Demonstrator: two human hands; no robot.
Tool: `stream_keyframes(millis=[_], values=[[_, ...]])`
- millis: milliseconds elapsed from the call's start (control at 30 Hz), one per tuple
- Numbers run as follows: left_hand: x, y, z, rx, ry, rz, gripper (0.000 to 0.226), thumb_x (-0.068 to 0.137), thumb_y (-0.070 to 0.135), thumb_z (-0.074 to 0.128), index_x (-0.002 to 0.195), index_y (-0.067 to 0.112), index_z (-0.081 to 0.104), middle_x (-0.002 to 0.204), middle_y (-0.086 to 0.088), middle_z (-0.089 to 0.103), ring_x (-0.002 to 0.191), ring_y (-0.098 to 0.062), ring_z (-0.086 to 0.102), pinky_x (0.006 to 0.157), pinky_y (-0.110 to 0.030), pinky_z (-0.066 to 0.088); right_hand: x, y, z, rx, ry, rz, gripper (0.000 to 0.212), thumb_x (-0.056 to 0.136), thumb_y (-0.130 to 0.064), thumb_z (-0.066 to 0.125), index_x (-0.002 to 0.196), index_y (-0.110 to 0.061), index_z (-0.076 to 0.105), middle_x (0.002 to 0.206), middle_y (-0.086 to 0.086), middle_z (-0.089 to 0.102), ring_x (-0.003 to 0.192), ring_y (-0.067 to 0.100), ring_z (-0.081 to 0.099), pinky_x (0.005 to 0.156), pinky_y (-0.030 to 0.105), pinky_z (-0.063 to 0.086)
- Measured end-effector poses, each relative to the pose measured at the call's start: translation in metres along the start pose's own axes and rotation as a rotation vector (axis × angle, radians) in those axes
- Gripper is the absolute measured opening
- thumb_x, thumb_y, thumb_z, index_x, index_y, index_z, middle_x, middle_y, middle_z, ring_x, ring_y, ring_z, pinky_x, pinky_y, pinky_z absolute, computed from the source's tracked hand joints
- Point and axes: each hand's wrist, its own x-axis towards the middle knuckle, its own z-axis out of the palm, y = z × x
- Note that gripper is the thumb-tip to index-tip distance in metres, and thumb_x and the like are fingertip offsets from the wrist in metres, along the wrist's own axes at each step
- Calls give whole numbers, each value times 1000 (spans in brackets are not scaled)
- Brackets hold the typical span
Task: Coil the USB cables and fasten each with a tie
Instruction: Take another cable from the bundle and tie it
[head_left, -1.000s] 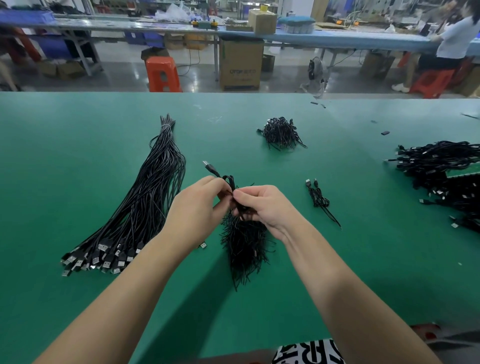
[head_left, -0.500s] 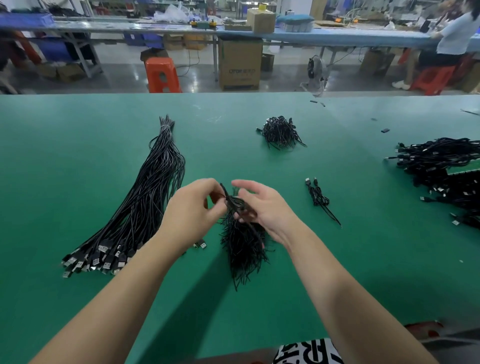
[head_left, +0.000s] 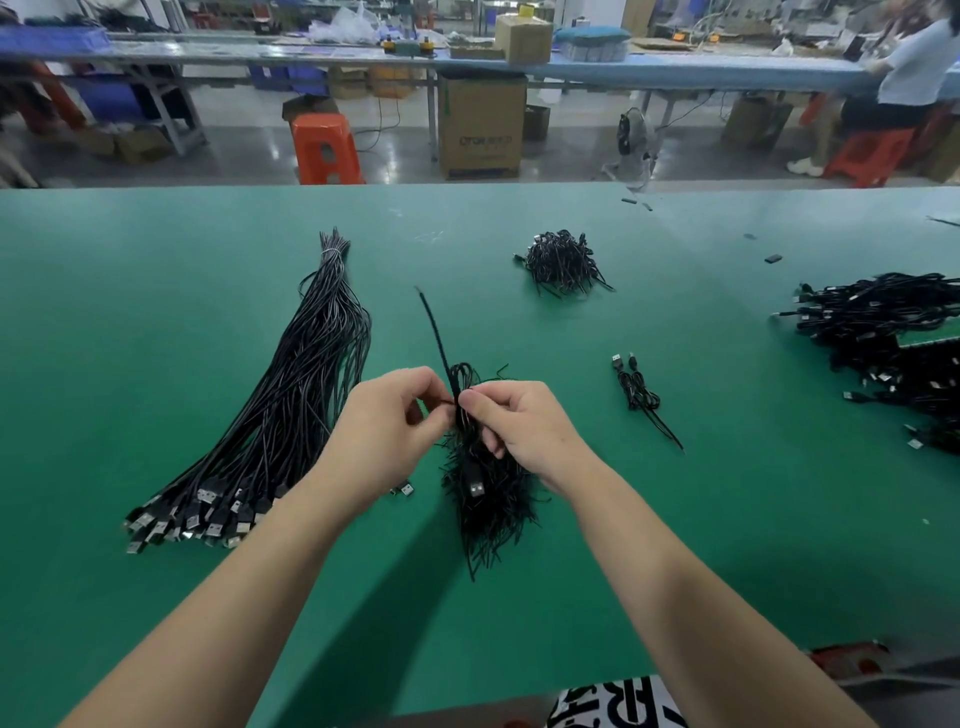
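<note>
The tie (head_left: 435, 332) now sticks up toward the upper middle; before it was tucked low. Left hand (head_left: 387, 431) and right hand (head_left: 524, 426) both pinch the coiled cable (head_left: 464, 387), so fastening has started.

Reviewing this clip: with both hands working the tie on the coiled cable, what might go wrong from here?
1. The tie has a long free end sticking up; it may slip from the left hand before it is secured.
2. The coil in the right hand could loosen.
3. The hanging USB plug dangles over the pile of loose ties and might snag some.
</note>
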Motion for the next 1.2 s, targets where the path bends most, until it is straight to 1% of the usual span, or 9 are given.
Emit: stream_keyframes(millis=[133, 233, 367, 433, 533, 700, 900, 1067, 1200], values=[[-6, -3, 2, 506, -40, 532, 8, 85, 11, 58, 82, 8, 64, 71, -4, 55, 43, -28, 46, 35, -35, 40, 2, -2, 2, 23, -90, 178, 35, 101, -28, 60, 70, -20, 73, 51, -10, 61, 41, 7, 31, 40, 18, 29], [-8, -10, 6, 571, -35, 587, 17, 87, 12, 50, 82, 8, 65, 69, -4, 54, 41, -28, 44, 32, -35, 40, 5, -2, 1, -22, -71, 242, 17, 98, -31, 64, 86, -22, 73, 60, -8, 69, 41, 5, 36, 40, 15, 32], [-9, -9, 9, 190, 22, 192, 6, 85, 12, 68, 80, 14, 65, 70, 7, 58, 55, -13, 52, 55, -30, 48, 9, 1, 1, 131, -99, 206, 13, 102, -19, 55, 100, -22, 68, 75, 3, 72, 53, 14, 53, 51, 26, 46], [-4, -11, 5, -36, 19, -98, 11, 84, 13, 70, 76, 17, 64, 58, 6, 60, 49, -5, 51, 50, -19, 41, 8, 0, -1, 276, -205, 159, 25, 101, -1, 50, 104, -17, 69, 80, 3, 73, 60, 13, 60, 56, 25, 52], [1, -14, -1, -475, -74, -428, 13, 88, 8, 69, 76, 10, 66, 55, -7, 61, 45, -14, 50, 46, -23, 40, 6, -2, -1, 239, -250, 133, 20, 95, 1, 63, 112, -10, 66, 87, 1, 76, 73, 12, 68, 61, 22, 55], [0, -13, -1, -654, -131, -513, 12, 90, 6, 67, 78, 6, 66, 52, -7, 50, 45, -15, 43, 48, -24, 37, 8, -4, 0, 29, -100, 75, 17, 92, -27, 73, 104, -16, 74, 63, -12, 65, 49, 4, 50, 48, 16, 41], [-6, -4, -4, -113, -26, -77, 13, 87, 9, 70, 79, 16, 63, 61, 1, 62, 51, -8, 55, 50, -18, 42, 8, -5, 3, 9, -79, 125, 19, 94, -38, 69, 82, -27, 79, 52, -4, 55, 43, 11, 43, 43, 20, 39], [-12, -4, -4, 384, -34, 454, 8, 86, 4, 67, 92, 9, 67, 78, -3, 60, 53, -29, 53, 46, -36, 48, 10, -4, 4, -9, -72, 188, 10, 93, -30, 70, 93, -21, 68, 51, -13, 53, 40, 8, 37, 38, 22, 36], [-13, -5, -2, 329, -55, 376, 5, 87, 5, 67, 90, 8, 68, 78, -2, 59, 55, -24, 53, 51, -39, 49, 8, -3, 5, 24, -102, 176, 14, 97, -26, 66, 84, -21, 63, 56, -7, 53, 43, 11, 40, 41, 22, 38]])
